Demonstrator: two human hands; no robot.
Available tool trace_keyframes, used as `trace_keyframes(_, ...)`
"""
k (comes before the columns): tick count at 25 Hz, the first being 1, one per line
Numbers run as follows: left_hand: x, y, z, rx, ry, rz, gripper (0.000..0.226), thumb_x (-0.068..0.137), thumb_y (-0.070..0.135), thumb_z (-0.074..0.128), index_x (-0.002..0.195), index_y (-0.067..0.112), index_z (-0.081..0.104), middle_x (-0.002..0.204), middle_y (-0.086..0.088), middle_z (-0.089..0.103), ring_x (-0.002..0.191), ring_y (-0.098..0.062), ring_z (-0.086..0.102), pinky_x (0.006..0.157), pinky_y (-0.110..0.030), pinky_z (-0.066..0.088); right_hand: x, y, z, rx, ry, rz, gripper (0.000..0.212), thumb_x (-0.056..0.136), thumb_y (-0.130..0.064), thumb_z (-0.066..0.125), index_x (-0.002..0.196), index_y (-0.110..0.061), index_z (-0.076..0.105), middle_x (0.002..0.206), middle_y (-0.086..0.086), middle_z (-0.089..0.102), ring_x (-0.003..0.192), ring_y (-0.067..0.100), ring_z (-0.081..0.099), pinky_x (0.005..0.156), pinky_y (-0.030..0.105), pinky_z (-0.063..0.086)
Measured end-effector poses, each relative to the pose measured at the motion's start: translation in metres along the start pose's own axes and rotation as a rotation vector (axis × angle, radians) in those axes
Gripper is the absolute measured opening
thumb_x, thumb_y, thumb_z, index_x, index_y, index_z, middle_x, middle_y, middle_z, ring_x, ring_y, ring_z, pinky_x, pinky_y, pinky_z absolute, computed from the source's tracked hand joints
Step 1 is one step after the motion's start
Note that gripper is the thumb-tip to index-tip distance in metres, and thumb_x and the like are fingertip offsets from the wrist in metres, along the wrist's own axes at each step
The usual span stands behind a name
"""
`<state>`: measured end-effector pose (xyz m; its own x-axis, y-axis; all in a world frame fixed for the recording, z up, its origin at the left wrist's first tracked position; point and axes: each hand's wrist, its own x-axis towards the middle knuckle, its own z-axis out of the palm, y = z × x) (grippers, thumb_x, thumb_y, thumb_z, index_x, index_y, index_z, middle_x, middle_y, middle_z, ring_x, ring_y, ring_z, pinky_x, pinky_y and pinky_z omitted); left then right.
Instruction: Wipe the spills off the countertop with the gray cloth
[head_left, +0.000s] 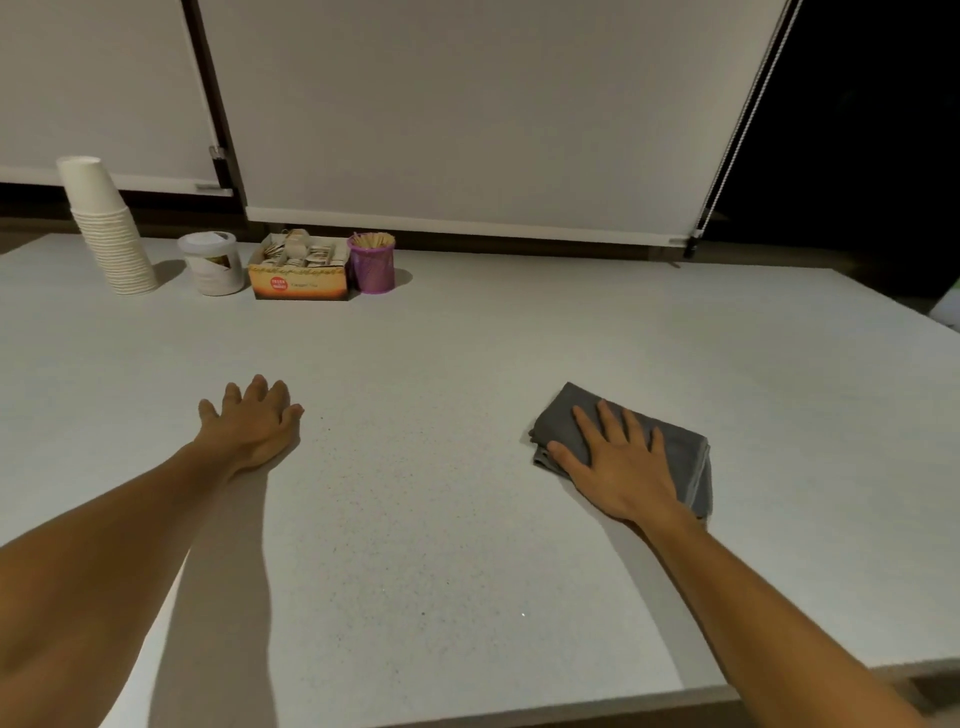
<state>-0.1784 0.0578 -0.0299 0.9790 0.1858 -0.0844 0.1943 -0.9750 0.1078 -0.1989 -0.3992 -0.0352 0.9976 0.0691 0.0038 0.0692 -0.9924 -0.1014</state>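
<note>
Wiping stage. I see the right hand (621, 460), fingers spread, pressing flat on the folded gray cloth (680, 457) at the countertop's (467, 364) right; the left hand (249, 423) rests open, bracing. No spills are discernible; next, I judge, a pressed sweep leftward.

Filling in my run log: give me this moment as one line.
right hand: flat on folded gray cloth | left hand: flat on countertop, empty | spills: none discernible

Right hand (621, 462) lies flat on the cloth (675, 441), left hand (252, 423) on the countertop (441, 364).
</note>
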Motion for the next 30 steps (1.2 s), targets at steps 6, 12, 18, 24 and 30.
trace_keyframes(6,0.002,0.024,0.005,0.004,0.001,0.005,0.055,0.097,0.048,0.023,0.142,0.016,0.029,0.156,-0.013,0.023,0.144,-0.043,0.016,0.111,-0.066,0.014,-0.091,-0.017,0.006,-0.032,-0.020,-0.188,0.086,0.086,-0.086,-0.004,0.160,-0.044,-0.005,0.170,-0.004,-0.008,0.155,0.028,-0.009,0.121,0.060,-0.008)
trace_keyframes(12,0.017,0.042,0.009,0.020,-0.010,0.084,0.065,0.097,0.055,0.017,0.151,0.020,0.014,0.163,-0.011,0.006,0.148,-0.044,0.002,0.114,-0.067,0.004,-0.111,-0.042,0.005,-0.060,-0.079,-0.381,0.080,0.089,-0.085,-0.001,0.158,-0.047,-0.012,0.168,-0.009,-0.018,0.153,0.025,-0.022,0.119,0.059,-0.016)
trace_keyframes(18,0.038,0.043,0.014,0.007,0.004,0.193,0.072,0.094,0.062,0.008,0.155,0.023,0.003,0.165,-0.009,-0.006,0.150,-0.034,-0.007,0.117,-0.062,-0.004,-0.066,-0.055,0.005,-0.036,-0.046,-0.468,0.083,0.090,-0.086,0.006,0.161,-0.045,0.001,0.170,-0.007,-0.007,0.156,0.027,-0.010,0.121,0.060,-0.010)
trace_keyframes(24,0.044,0.040,0.021,0.002,0.025,0.195,0.075,0.092,0.065,0.006,0.155,0.024,0.002,0.164,-0.008,-0.007,0.151,-0.027,-0.009,0.118,-0.058,-0.006,0.021,-0.081,0.015,0.001,-0.018,-0.464,0.087,0.087,-0.089,0.006,0.161,-0.044,0.007,0.171,-0.005,0.004,0.155,0.029,-0.001,0.120,0.065,-0.002)
trace_keyframes(30,0.047,0.042,0.023,0.002,0.061,0.192,0.083,0.083,0.069,0.001,0.155,0.027,0.006,0.165,-0.007,-0.003,0.151,-0.027,-0.005,0.118,-0.059,-0.005,0.134,-0.117,0.016,-0.010,-0.035,-0.435,0.088,0.086,-0.087,0.009,0.162,-0.041,0.011,0.171,-0.003,0.007,0.155,0.032,0.003,0.120,0.066,0.001)
